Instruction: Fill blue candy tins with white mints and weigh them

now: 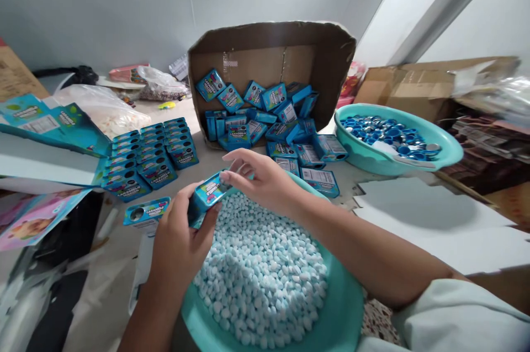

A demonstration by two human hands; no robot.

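Note:
My left hand is wrapped round a small blue box with printed candy lettering, tilted above a teal basin. Bent fingers of my right hand touch the far right end of that box; whether they pinch anything there is hard to see. Pale blue and white candies fill much of the basin below. Beside my left hand, on the table, lies another blue box with a round opening in its top face.
Rows of blue boxes stand at the left by a large open display carton. A cardboard box on its side spills blue boxes. At right are a teal basin of small round blue-and-silver pieces and white card sheets.

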